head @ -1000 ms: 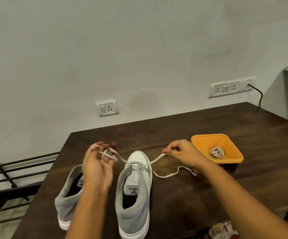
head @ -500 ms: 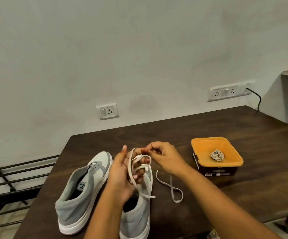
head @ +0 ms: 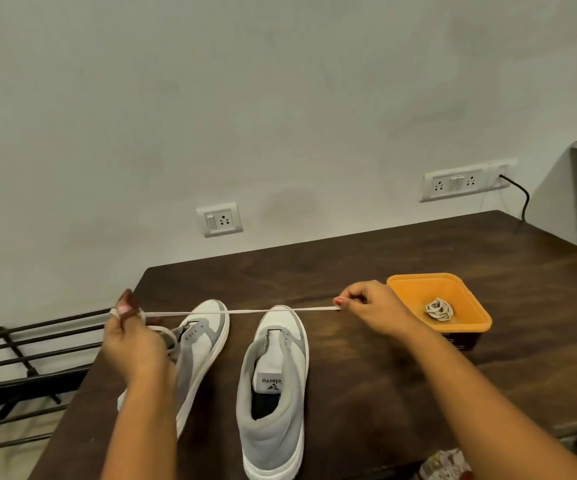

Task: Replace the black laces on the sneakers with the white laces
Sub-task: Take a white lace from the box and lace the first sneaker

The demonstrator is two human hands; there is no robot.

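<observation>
Two grey-and-white sneakers stand side by side on the dark wooden table (head: 401, 258), toes pointing away from me. The right sneaker (head: 275, 389) has no lace in its eyelets. The left sneaker (head: 200, 344) is partly hidden behind my left forearm. A white lace (head: 245, 311) is stretched taut above both toes. My left hand (head: 131, 337) has the lace wound round its fingers. My right hand (head: 366, 308) pinches the other end near the orange tub. No black lace is visible.
An orange tub (head: 467, 306) at the right holds a coiled white lace (head: 438, 309). A black metal rack (head: 20, 358) stands left of the table. Two wall sockets are behind, one with a black cable. A patterned item (head: 443, 464) shows at the bottom edge.
The hands were together over the right sneaker half a second ago; they have moved apart, pulling the white lace out straight. The lace no longer runs through the right sneaker's eyelets.
</observation>
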